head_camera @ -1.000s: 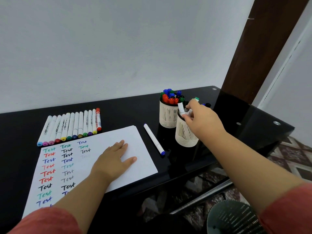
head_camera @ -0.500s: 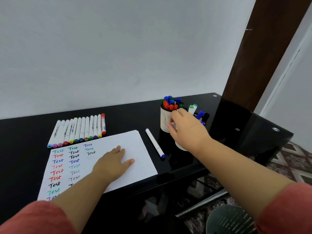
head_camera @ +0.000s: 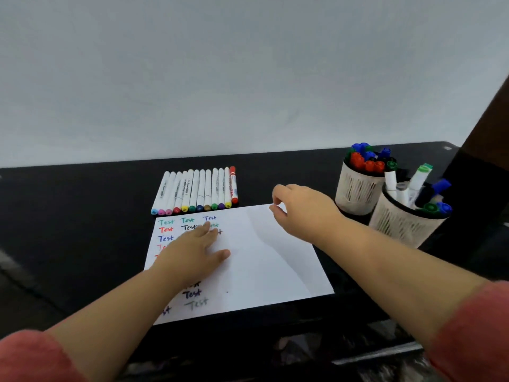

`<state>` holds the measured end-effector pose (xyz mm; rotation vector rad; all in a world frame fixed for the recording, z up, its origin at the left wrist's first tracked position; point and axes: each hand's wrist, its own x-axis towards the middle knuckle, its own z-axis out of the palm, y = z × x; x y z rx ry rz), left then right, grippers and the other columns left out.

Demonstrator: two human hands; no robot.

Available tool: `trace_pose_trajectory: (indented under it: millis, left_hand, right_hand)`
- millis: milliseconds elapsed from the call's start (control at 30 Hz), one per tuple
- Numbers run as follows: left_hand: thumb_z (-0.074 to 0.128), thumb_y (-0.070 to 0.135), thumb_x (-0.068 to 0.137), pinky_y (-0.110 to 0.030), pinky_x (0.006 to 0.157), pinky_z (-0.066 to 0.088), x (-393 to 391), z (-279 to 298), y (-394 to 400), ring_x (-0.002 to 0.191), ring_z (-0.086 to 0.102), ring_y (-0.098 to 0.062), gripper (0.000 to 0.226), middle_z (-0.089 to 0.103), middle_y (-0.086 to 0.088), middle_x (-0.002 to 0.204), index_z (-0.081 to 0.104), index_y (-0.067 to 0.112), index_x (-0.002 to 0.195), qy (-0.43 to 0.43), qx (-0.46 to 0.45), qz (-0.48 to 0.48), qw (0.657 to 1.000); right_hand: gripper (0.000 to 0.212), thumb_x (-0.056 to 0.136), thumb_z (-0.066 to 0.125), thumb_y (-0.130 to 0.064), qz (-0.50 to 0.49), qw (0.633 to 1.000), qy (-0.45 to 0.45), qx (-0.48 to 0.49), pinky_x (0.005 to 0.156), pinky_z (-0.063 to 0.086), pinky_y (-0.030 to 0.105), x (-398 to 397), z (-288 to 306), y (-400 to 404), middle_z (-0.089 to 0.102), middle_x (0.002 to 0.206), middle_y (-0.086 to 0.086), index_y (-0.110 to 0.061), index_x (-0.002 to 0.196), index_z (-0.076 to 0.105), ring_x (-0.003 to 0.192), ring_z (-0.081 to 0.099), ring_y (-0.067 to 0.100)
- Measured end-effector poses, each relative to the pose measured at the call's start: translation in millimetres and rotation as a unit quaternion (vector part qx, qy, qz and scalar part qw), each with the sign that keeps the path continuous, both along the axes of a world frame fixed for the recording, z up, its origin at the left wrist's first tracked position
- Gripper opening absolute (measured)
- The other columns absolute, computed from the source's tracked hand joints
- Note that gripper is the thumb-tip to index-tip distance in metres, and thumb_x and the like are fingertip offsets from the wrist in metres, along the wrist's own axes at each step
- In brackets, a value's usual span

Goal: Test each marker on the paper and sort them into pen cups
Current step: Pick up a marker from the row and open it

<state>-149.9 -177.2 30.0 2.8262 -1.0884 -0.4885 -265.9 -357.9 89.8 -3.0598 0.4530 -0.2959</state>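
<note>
Plain white wall (head_camera: 248, 73) behind a glossy black tabletop (head_camera: 68, 216). White sheet of paper (head_camera: 264, 260) lies flat near the front edge, w/ rows of "Test" in green, red, blue & black down its left part. Just beyond its far edge: row of white-barrelled markers w/ coloured caps (head_camera: 197, 193), side by side, touching, caps toward the paper.

Left hand (head_camera: 192, 252) rests flat on the paper, fingers straight & spread, over some of the writing; same spot as 0.5 s ago.

Right hand (head_camera: 300, 210) was at the cups 0.5 s ago; now it's over the paper's far right corner, fingers curled, thumb & forefinger near each other. Can't tell if it holds anything; the loose white marker w/ blue cap seen beside the paper earlier isn't visible now.

At right, two white slotted pen cups: far cup (head_camera: 358, 191) packed w/ red, blue & green caps; near cup (head_camera: 402, 224) just beside it, w/ fewer markers, tilted. View has swung left since the earlier frame.
</note>
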Motion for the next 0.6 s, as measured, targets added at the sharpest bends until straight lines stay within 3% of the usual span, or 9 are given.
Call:
trace_pose_trajectory:
  millis: [133, 233, 367, 467, 600]
  left_hand:
    - [0.031, 0.062, 0.092, -0.036, 0.114, 0.017, 18, -7, 11, 0.144, 0.007, -0.009, 0.067, -0.002, 0.018, 0.156, 0.011, 0.035, 0.150, 0.001, -0.025, 0.008, 1.000]
    - [0.032, 0.061, 0.092, -0.032, 0.115, 0.013, 20, -14, 14, 0.144, 0.006, -0.007, 0.066, -0.001, 0.019, 0.156, 0.012, 0.035, 0.149, 0.000, -0.063, 0.007, 0.998]
    - [0.033, 0.062, 0.091, -0.027, 0.114, 0.010, 23, -17, 15, 0.143, 0.004, -0.004, 0.066, -0.002, 0.024, 0.154, 0.012, 0.039, 0.148, 0.003, -0.087, 0.014, 0.996]
    - [0.032, 0.061, 0.091, -0.025, 0.114, 0.008, 25, -19, 17, 0.143, 0.002, -0.003, 0.066, -0.004, 0.024, 0.154, 0.011, 0.039, 0.149, 0.002, -0.098, 0.011, 0.995]
    - [0.033, 0.060, 0.092, -0.021, 0.112, 0.005, 27, -23, 17, 0.142, 0.001, -0.002, 0.065, -0.004, 0.024, 0.154, 0.011, 0.037, 0.149, -0.007, -0.112, 0.005, 0.994]
  right_hand:
    - [0.017, 0.099, 0.041, -0.031, 0.000, 1.000, 0.017, 0.024, 0.064, 0.039, 0.028, 39, -18, -5, 0.057, 0.103, 0.002, -0.017, 0.106, 0.048, 0.084, 0.053, 0.019]
    - [0.020, 0.099, 0.041, -0.029, 0.005, 0.999, 0.035, 0.042, 0.072, 0.049, 0.030, 66, -28, -12, 0.056, 0.108, 0.003, -0.019, 0.115, 0.049, 0.086, 0.054, 0.017]
    - [0.042, 0.099, 0.039, -0.022, 0.034, 0.995, 0.080, 0.055, 0.088, 0.048, 0.036, 101, -41, -17, 0.046, 0.132, 0.003, -0.024, 0.141, 0.037, 0.113, 0.048, 0.020]
    - [0.054, 0.097, 0.039, -0.012, 0.052, 0.990, 0.121, 0.055, 0.096, 0.044, 0.037, 121, -49, -16, 0.038, 0.142, 0.000, -0.027, 0.147, 0.027, 0.124, 0.038, 0.021]
    - [0.038, 0.097, 0.037, -0.014, 0.042, 0.990, 0.107, 0.080, 0.091, 0.045, 0.036, 134, -58, -15, 0.051, 0.127, 0.005, -0.020, 0.133, 0.047, 0.110, 0.047, 0.021]
